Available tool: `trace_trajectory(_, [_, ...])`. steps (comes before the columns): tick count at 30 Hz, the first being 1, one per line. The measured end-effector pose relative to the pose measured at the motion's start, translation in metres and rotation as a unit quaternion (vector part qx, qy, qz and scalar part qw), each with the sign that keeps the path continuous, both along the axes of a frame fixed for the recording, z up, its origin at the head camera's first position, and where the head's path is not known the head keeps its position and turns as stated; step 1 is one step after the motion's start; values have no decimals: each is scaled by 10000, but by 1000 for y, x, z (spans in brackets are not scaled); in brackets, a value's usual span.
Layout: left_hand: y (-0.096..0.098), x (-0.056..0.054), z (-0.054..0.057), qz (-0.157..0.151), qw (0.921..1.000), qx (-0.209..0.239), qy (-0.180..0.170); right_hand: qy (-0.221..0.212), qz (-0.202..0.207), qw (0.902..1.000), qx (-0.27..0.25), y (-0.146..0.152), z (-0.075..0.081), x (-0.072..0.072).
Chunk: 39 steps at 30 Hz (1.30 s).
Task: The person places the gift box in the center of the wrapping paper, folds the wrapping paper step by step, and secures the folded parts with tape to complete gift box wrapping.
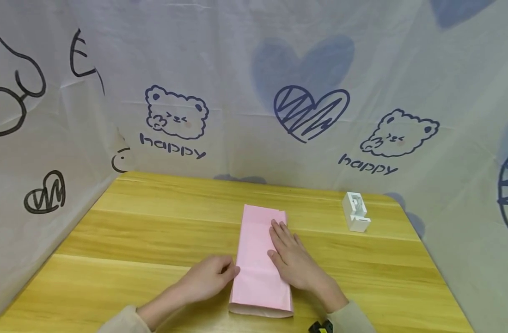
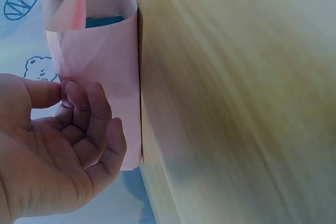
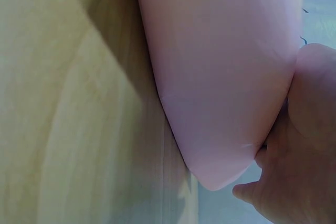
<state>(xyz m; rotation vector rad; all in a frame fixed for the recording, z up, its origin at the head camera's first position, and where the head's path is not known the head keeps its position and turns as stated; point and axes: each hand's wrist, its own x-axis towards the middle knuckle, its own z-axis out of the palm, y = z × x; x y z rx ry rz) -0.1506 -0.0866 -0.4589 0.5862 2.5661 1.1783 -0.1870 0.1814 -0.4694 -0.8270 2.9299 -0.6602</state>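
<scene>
A long pink paper wrap (image 1: 260, 245), shaped like a flat tube, lies lengthwise on the table. Its near end gapes, and in the left wrist view something teal (image 2: 105, 22) shows inside. At the wrap's left edge, my left hand (image 1: 208, 277) pinches the paper between thumb and forefinger; the other fingers curl loosely beside it. My right hand (image 1: 295, 259) rests on the top along the right side, fingers straight and pointing toward the far end. The right wrist view has the wrap's smooth side, with that hand (image 3: 299, 145) over its upper edge.
A white tape dispenser (image 1: 356, 212) stands at the back right of the wooden table (image 1: 154, 222). A small black and yellow object (image 1: 321, 327) is beside my right sleeve at the near edge. White cloth (image 1: 245, 55) with drawings hangs around the table's back and sides.
</scene>
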Motion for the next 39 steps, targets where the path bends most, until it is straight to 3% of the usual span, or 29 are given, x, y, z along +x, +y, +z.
trace_trajectory(5, [1, 5, -2, 93, 9996, -252, 118, -4, -11, 10000, 8, 1, -2, 0])
trace_trajectory(14, [2, 7, -5, 27, 9995, -284, 96, 14, -9, 10000, -2, 1, -3, 2])
trace_trajectory(23, [-3, 13, -3, -70, 9999, -129, -84, -26, 22, 10000, -27, 0, -2, 1])
trace_trajectory(30, [-3, 15, -1, -170, 9998, -66, -34, 24, 7, 10000, -18, 0, 0, 1])
trace_trajectory(39, [-4, 22, -1, -343, 9990, -21, -276, -27, -37, 10000, -29, 0, 0, 1])
